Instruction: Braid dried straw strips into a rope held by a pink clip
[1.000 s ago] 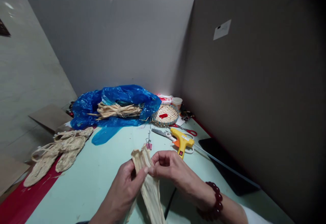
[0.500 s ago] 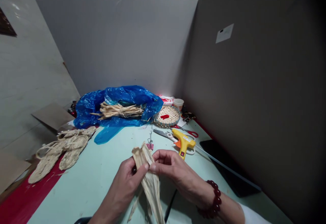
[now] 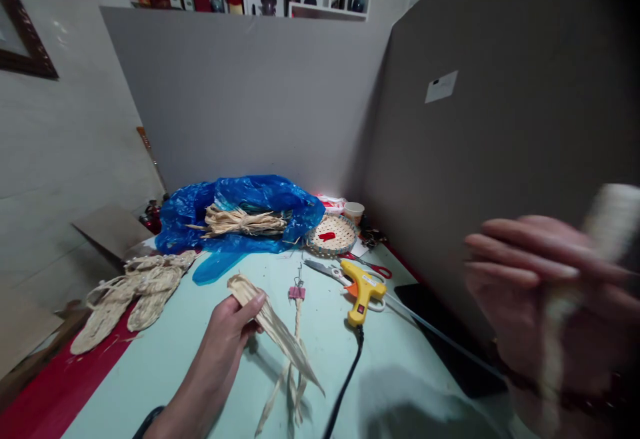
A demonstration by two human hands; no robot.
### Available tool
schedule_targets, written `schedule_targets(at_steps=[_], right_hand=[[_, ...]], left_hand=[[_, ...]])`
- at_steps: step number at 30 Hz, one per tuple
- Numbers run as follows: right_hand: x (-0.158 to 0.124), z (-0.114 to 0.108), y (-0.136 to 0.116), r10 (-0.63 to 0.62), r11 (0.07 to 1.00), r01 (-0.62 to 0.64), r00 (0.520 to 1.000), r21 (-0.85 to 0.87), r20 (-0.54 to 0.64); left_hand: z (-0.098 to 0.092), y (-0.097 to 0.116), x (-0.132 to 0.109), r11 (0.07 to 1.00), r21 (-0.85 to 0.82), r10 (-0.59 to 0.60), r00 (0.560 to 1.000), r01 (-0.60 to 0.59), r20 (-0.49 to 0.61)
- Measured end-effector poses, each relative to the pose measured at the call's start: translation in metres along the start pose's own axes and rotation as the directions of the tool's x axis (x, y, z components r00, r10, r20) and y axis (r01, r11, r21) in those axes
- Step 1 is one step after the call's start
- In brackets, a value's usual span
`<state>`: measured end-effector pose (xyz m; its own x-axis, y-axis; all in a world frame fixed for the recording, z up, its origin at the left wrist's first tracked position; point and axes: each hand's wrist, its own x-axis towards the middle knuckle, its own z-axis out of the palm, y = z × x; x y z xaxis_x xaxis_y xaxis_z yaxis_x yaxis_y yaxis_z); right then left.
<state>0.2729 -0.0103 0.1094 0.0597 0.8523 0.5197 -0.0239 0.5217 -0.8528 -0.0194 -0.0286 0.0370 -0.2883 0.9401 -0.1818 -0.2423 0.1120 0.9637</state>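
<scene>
My left hand point(image 3: 227, 332) pinches a dried corn husk strip point(image 3: 273, 329) between thumb and fingers above the table. The husk slants down to the right and narrows to a point. Off to the right and raised close to the camera, my right hand point(image 3: 540, 272) is blurred, its fingers closed round another pale husk strip point(image 3: 613, 219) that hangs down below them. Beneath the left hand's husk, a short braid point(image 3: 298, 316) with loose tails lies on the table, its top end held in a pink binder clip point(image 3: 297, 293).
A yellow glue gun point(image 3: 364, 289) lies right of the clip, beside scissors point(image 3: 325, 268). Behind are a round woven basket point(image 3: 345, 242) and a blue plastic bag point(image 3: 185, 209) holding a husk bundle point(image 3: 245, 220). Woven sandals point(image 3: 107, 312) rest at the left. Grey panels point(image 3: 250, 106) enclose the back and right.
Both hands were together on the husk; now they are apart. My right hand has swung up and right with a strip. The left has moved slightly left, and the braid has come into view.
</scene>
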Motion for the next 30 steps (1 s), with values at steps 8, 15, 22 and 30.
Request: schedule_targets(at_steps=[8,15,22,30], right_hand=[[-0.025,0.087,0.049,0.474,0.793,-0.610,0.632,0.016,0.613],[-0.069,0.094,0.064,0.467,0.884,-0.366,0.707,-0.291,0.530],[-0.050,0.041,0.051,0.420,0.869,-0.249,0.828,-0.427,0.372],[-0.018,-0.051,0.053,0.202,0.472,-0.100,0.979,-0.876,-0.003]], left_hand=[[0.011,-0.011,-0.009,0.998,-0.039,-0.046,0.988,0.053,0.151],[0.018,-0.023,-0.011,0.997,0.072,0.011,0.979,-0.026,0.204],[0.017,-0.021,-0.010,0.990,0.108,0.065,0.972,-0.091,0.224],[0.002,-0.014,0.005,0.549,0.797,0.162,0.967,-0.253,0.196]])
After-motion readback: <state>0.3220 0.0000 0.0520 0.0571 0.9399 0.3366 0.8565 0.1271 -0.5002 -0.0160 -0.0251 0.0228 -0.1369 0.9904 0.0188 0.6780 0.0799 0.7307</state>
